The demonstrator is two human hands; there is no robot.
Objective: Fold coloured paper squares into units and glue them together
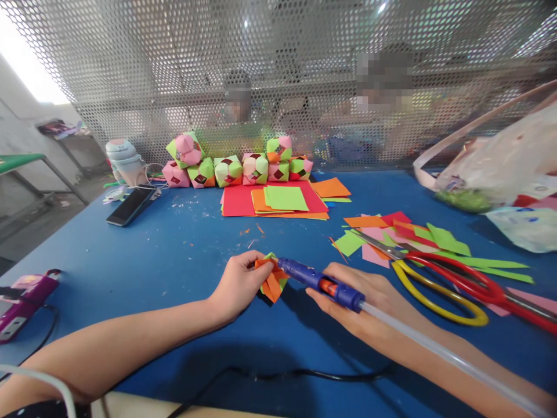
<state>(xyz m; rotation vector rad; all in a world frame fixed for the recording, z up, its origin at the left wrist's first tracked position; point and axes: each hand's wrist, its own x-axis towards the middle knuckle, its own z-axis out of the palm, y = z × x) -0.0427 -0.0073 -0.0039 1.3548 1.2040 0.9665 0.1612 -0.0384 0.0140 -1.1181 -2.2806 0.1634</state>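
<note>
Pinched in my left hand (239, 283) is a small folded paper piece (272, 284), orange with light green edges, held just above the table. My right hand (363, 293) is wrapped round a blue hot glue gun (304, 271), its tip at the upper right edge of the folded paper; whether the tip touches cannot be made out. A long clear glue stick (418, 334) runs out of the gun's back end over my right forearm. Beneath both hands lies the blue table (187, 278).
Folded paper balls (228, 170) line the back edge, behind stacked coloured sheets (285, 198). Scissors (439, 284) lie on paper scraps at right, near a plastic bag (500, 157). At left are a phone (130, 205), a bottle (124, 162) and a purple power strip (28, 302). A black cable (300, 375) crosses the front.
</note>
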